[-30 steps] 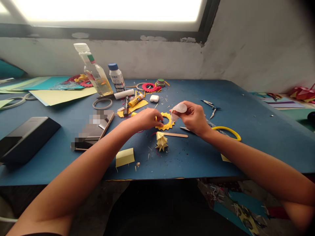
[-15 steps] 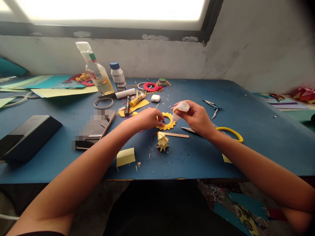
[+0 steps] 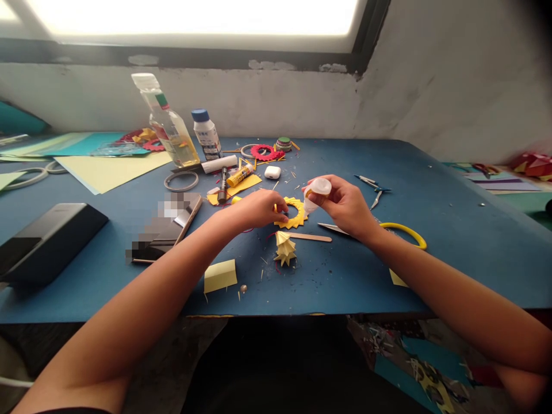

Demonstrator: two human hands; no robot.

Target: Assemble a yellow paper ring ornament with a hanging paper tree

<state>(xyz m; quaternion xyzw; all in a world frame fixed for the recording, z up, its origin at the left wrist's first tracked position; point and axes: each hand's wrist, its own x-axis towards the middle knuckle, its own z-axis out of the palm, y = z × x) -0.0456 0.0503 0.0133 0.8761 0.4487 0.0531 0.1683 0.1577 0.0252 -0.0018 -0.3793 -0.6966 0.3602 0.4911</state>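
The left hand (image 3: 259,208) pinched the spiky yellow paper ring (image 3: 294,213) flat on the matte blue counter (image 3: 452,230); the right hand's (image 3: 345,206) grip closed round a small translucent squeeze bottle (image 3: 317,191), nozzle tilted over the ring's far edge, with bare counter beyond the right hand

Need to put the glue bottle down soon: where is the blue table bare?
Bare blue table right of the yellow ring, up to the far right corner. Crowded: around the right hand and left hand at the yellow paper wreath, and back-left by the bottles.
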